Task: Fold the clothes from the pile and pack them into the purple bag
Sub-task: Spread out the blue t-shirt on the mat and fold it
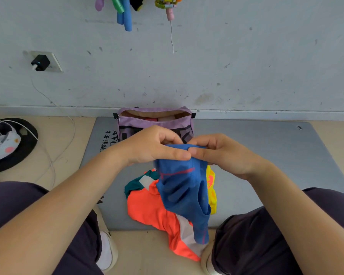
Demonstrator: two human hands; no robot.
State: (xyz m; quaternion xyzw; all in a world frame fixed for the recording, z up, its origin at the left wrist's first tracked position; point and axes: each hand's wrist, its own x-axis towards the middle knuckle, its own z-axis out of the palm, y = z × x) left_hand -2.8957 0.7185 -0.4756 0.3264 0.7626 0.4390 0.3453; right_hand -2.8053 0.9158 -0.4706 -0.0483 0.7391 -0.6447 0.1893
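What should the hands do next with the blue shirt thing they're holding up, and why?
Probably slide apart along the top edge to spread it out. The left hand and right hand pinch the crumpled blue fabric garment close together, so it hangs bunched over the orange, white and teal garment and cannot be folded yet. The open purple fabric bag waits behind.
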